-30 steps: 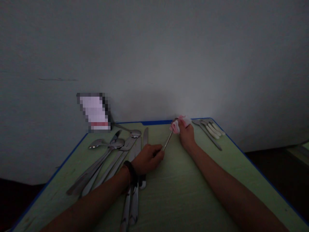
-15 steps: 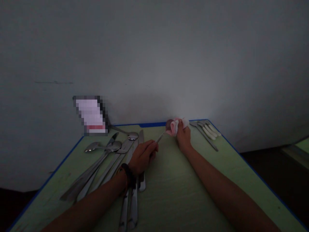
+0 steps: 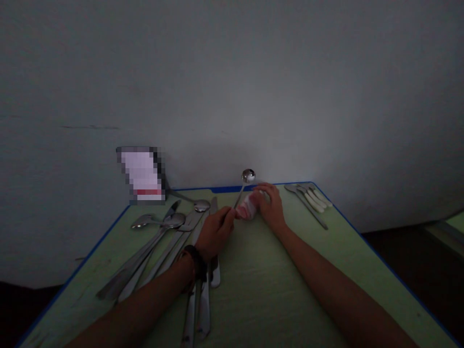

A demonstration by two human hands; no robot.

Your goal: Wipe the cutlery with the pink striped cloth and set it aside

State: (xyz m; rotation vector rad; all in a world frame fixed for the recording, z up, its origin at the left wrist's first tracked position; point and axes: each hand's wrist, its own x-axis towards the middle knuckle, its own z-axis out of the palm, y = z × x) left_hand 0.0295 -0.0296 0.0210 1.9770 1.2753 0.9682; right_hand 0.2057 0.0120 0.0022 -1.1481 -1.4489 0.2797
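My left hand (image 3: 216,233), with a dark band at its wrist, is closed around the handle of a spoon (image 3: 248,176). The spoon's shiny bowl points up and away, in front of the wall. A folded pink and white cloth (image 3: 248,205) sits beside the spoon's handle, close to my left fingertips. My right hand (image 3: 271,205) has its fingers bent over the cloth's right side and grips it. Beneath and left of my left forearm lies a pile of spoons (image 3: 174,220) and table knives (image 3: 205,302), partly hidden by the arm.
The green table (image 3: 261,290) has a blue edge and stands against a grey wall (image 3: 232,87). A phone-like screen (image 3: 143,174), blurred out, leans at the back left. At the back right lie a metal utensil (image 3: 308,208) and several pieces with pale handles (image 3: 314,200).
The cloth has moved from the spoon's bowl down toward my left hand, leaving the bowl uncovered. My right hand has shifted slightly left, and the spoon now points more upward.
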